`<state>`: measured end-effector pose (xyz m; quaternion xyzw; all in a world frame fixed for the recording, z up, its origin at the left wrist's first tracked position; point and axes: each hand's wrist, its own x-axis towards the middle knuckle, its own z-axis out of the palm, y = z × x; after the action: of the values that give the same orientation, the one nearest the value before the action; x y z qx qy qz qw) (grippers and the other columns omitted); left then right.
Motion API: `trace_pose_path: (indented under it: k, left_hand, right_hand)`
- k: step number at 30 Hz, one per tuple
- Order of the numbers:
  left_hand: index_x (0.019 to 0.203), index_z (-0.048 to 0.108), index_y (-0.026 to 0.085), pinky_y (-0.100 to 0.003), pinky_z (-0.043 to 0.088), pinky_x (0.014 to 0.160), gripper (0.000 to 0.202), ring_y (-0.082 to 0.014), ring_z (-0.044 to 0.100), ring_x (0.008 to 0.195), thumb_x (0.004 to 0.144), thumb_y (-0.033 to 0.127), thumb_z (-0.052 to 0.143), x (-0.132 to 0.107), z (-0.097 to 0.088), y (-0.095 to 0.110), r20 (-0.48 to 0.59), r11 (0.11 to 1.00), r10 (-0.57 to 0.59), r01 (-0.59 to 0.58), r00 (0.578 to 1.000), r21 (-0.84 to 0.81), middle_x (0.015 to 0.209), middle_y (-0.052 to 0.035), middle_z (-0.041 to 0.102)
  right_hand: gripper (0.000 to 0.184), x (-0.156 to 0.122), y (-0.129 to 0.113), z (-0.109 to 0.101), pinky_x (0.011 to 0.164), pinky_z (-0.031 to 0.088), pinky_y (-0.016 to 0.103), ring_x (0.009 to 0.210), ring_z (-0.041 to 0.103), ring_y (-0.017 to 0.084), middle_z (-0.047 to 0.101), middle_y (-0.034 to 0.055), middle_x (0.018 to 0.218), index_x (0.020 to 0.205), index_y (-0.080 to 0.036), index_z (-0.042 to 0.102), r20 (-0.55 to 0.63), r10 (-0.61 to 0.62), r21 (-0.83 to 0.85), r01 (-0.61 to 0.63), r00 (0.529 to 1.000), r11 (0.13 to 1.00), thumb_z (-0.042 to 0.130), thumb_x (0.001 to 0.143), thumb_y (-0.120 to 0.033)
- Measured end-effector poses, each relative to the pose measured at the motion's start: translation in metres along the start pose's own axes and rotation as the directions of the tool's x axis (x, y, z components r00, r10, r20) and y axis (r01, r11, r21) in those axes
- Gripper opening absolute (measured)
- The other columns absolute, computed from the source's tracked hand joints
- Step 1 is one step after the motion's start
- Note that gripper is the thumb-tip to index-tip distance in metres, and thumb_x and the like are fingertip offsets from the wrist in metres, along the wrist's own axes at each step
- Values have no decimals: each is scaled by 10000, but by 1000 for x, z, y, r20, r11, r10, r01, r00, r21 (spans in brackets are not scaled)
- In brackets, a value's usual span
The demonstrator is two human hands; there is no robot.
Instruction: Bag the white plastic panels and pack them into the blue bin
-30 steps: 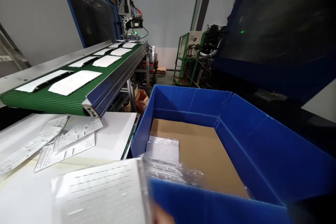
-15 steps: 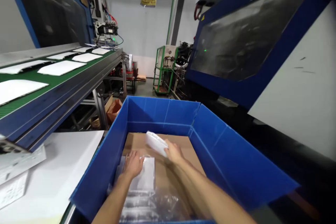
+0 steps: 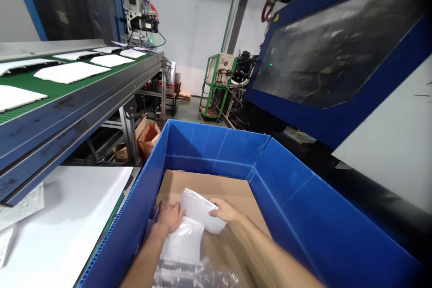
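A white panel in a clear plastic bag point(image 3: 200, 209) tilts above the cardboard, pinched at its right edge by my right hand point(image 3: 227, 211). My left hand point(image 3: 170, 217) lies over the upper end of another bagged white panel point(image 3: 184, 239), its thumb apart from its fingers and close to the left edge of the held panel. The left fingertips are partly hidden. Closer to me, more clear plastic bags point(image 3: 189, 273) lie in a row along the left of the blue bin point(image 3: 216, 144).
Brown cardboard point(image 3: 232, 189) lines the bin floor. A green conveyor point(image 3: 64, 92) carries several white panels point(image 3: 72, 72) at left, above a white-topped table point(image 3: 84, 207). A blue machine point(image 3: 303, 54) stands at right, a green-framed cart point(image 3: 218, 85) behind.
My right hand has brought the bagged panel toward me, lower and beside my left hand. The left hand stays at the bagged panels. The camera view has tilted down slightly.
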<state>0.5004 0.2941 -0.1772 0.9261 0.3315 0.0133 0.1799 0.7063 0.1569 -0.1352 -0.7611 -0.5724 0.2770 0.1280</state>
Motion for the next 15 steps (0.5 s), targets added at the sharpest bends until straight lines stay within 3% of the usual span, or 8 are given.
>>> trace_pose_path:
  k: [4, 8, 12, 15]
  left_hand:
    - [965, 636, 139, -468, 397, 930, 377, -228, 584, 1005, 901, 463, 454, -11, -12, 2, -15, 999, 26, -26, 1000, 29, 1005, -78, 653]
    - [950, 674, 130, -441, 388, 899, 499, -290, 538, 1028, 919, 481, 319, -42, -21, 11, -82, 998, 64, -62, 995, 27, 1019, -158, 619]
    - [1041, 638, 165, -433, 369, 934, 446, -301, 482, 1106, 924, 433, 302, -85, -25, 18, -124, 994, 105, -104, 987, 12, 1143, -141, 577]
    - [1116, 603, 185, -421, 382, 945, 389, -284, 502, 1084, 917, 393, 340, -110, -25, 14, -120, 989, 146, -146, 982, 9, 1121, -117, 601]
  right_hand:
    - [257, -16, -2, -4, 733, 534, 347, 830, 628, 163, 634, 32, 975, 1049, -141, 584, -9, -25, 42, 25, 1000, 999, 552, 890, -341]
    - [282, -20, -15, -2, 880, 473, 437, 995, 590, 208, 604, 58, 1107, 1116, -167, 564, -128, -63, 22, 66, 990, 998, 537, 897, -343]
    - [332, -10, -41, 24, 993, 367, 509, 1162, 490, 247, 533, 79, 1245, 1216, -198, 508, -184, -158, 2, 161, 970, 987, 505, 912, -333]
    - [304, -2, -59, 49, 982, 384, 493, 1133, 515, 235, 563, 72, 1209, 1164, -197, 551, -95, -268, 16, 271, 959, 962, 539, 893, -334]
